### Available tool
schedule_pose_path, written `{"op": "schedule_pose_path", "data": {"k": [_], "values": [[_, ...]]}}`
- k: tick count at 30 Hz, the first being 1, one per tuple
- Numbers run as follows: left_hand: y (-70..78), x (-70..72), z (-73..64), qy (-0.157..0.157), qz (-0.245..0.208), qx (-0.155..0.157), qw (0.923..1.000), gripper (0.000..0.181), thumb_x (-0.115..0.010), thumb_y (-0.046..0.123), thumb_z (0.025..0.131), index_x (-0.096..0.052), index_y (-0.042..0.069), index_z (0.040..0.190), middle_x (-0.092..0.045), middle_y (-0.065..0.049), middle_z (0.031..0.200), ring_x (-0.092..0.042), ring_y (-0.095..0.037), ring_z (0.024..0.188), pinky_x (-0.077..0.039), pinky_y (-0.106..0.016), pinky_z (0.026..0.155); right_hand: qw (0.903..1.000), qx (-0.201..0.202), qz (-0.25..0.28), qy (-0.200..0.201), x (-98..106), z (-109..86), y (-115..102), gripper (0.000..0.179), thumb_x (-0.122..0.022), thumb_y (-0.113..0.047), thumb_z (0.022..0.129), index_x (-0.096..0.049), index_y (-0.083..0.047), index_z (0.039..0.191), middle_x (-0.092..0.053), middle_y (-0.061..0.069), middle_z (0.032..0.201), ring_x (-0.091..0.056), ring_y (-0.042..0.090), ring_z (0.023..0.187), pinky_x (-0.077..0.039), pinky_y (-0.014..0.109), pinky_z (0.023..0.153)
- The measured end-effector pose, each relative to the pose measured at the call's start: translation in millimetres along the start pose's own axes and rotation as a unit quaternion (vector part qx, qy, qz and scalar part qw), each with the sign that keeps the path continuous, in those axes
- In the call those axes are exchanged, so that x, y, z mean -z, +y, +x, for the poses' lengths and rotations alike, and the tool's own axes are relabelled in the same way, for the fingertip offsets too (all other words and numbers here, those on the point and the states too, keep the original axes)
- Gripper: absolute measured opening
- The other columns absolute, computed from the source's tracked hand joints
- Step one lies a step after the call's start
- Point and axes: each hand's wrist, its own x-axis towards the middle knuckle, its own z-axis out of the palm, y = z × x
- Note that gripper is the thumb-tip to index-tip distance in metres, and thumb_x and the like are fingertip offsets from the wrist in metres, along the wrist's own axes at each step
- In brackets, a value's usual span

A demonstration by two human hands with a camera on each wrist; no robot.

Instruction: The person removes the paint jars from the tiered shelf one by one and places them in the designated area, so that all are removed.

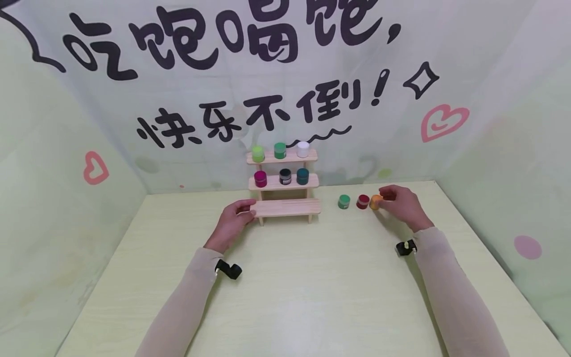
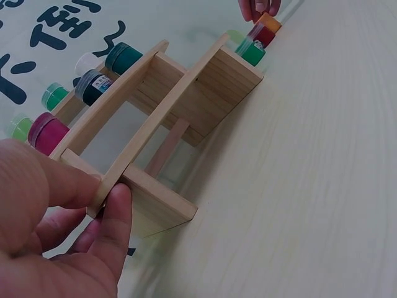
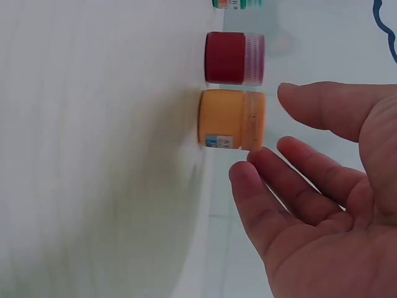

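Note:
My left hand [image 1: 234, 218] pinches the left end of the lowest board of a three-tier wooden shelf [image 1: 285, 208], thumb on one face and fingers on the other, as the left wrist view shows. At the right, my right hand [image 1: 403, 205] is beside an orange paint jar [image 3: 226, 120], its thumb and fingers spread apart around the lid side. A dark red paint jar [image 3: 226, 58] stands right against the orange one. Left of these is a green paint jar [image 1: 344, 202], nearer the shelf.
On the top tier stand a light green jar [image 1: 257, 154], a green jar [image 1: 279, 150] and a white jar [image 1: 303, 149]. The middle tier bears a magenta jar [image 1: 260, 179], a black jar [image 1: 285, 176] and a teal jar [image 1: 302, 176]. A printed cloth wall [image 1: 187, 168] rises behind the table [image 1: 285, 287].

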Motion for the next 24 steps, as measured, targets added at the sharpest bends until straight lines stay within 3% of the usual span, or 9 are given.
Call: {"op": "schedule_pose_path", "data": {"k": [13, 24], "values": [[1.0, -0.7, -0.2, -0.003, -0.008, 0.006, 0.9999, 0.040, -0.063, 0.004, 0.104, -0.061, 0.005, 0.143, -0.056, -0.018, 0.137, -0.062, -0.025, 0.118, -0.061, -0.029, 0.102, 0.9952, 0.059, -0.025, 0.074, -2, -7.6, -34, 0.053, -0.071, -0.035, 0.102, -0.059, -0.002, 0.142, -0.062, 0.027, 0.142, -0.061, 0.046, 0.131, -0.058, 0.061, 0.103], [1.8, -1.0, -1.6, 0.004, -0.005, 0.007, 1.0000, 0.039, -0.063, 0.004, 0.104, -0.061, 0.005, 0.143, -0.056, -0.018, 0.137, -0.062, -0.025, 0.119, -0.061, -0.030, 0.103, 0.9922, 0.097, 0.002, 0.078, -18, -11.3, -67, 0.048, -0.070, -0.032, 0.103, -0.061, -0.005, 0.142, -0.064, 0.023, 0.140, -0.068, 0.044, 0.121, -0.061, 0.057, 0.101]]}}
